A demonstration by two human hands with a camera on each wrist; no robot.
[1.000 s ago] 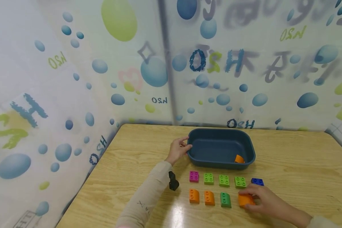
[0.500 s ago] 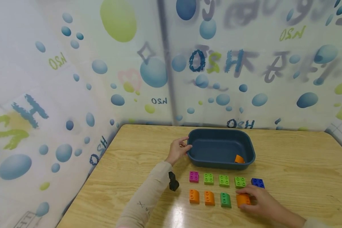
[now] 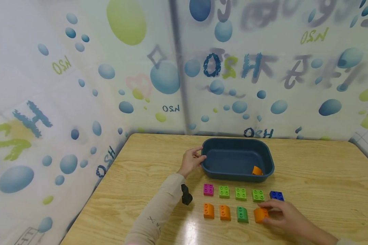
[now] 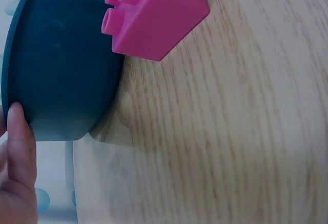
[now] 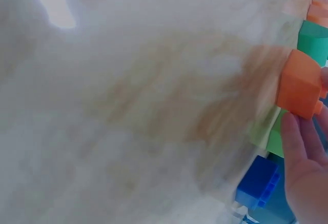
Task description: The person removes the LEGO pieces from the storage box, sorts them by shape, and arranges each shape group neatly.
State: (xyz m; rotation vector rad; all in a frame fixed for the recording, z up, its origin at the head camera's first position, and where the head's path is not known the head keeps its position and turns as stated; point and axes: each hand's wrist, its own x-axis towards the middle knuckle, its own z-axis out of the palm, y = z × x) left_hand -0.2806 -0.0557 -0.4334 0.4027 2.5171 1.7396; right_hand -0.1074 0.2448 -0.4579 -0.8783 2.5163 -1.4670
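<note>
A dark blue plastic bin (image 3: 236,177) stands at the back of the table with one orange piece (image 3: 257,170) inside. My left hand (image 3: 191,161) grips the bin's left rim, and in the left wrist view a finger lies along its outer wall. At the right end of the front row, my right hand (image 3: 283,214) pinches an orange curved toy brick (image 3: 260,215) between thumb and fingers. To its left are a green curved brick (image 3: 242,214) and two orange ones (image 3: 225,212). Behind them run a pink brick (image 3: 208,190), several lime green bricks (image 3: 240,194) and a blue brick (image 3: 276,195).
A small black object (image 3: 186,195) lies beside my left sleeve (image 3: 157,207). The wooden table (image 3: 319,173) meets a wall covering (image 3: 294,85) printed with bubbles at the back and left.
The orange brick under my right hand has shifted slightly left, nearer the green curved brick. My right fingers have adjusted around it. My left hand stays on the bin's rim.
</note>
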